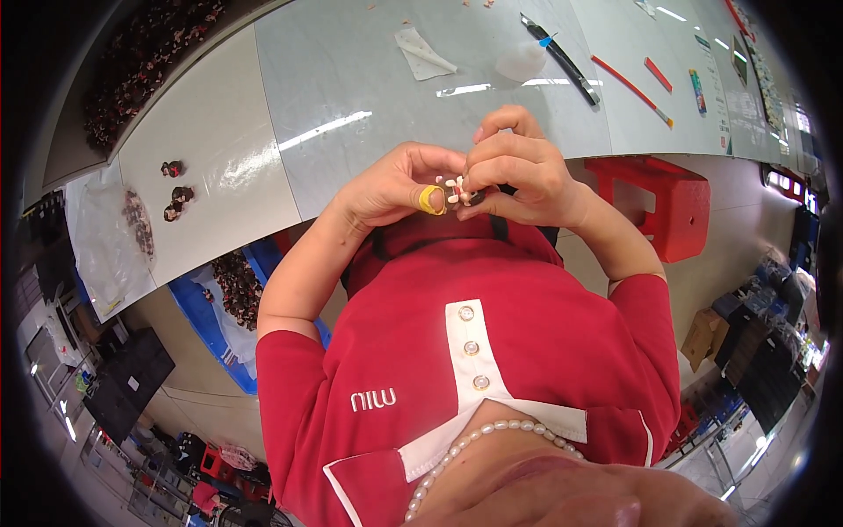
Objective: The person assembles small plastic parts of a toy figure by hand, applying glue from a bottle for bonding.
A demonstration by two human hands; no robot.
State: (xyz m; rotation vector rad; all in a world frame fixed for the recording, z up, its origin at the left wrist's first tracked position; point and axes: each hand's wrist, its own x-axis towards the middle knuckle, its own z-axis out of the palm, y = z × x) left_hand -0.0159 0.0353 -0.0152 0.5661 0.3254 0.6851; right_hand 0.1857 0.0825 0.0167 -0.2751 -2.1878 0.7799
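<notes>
Just above my lap, at the table's near edge, both hands meet around a tiny figurine (465,195) with white, red and dark brown parts. My left hand (391,183), with yellow tape wrapped round its thumb, is closed on the figurine's left side. From the other side, my right hand (527,171) pinches it between thumb and bent fingers. Fingers cover much of the figurine, so its full shape is hidden. On the table's left part lie a few similar dark figurines (178,204).
Across the table lie folded white paper (423,54), a translucent squeeze bottle (520,63), a long black tool (566,66) and a red-handled brush (632,90). A clear plastic bag (98,233) rests left. Below are a blue crate (198,321) of small pieces and a red stool (676,211).
</notes>
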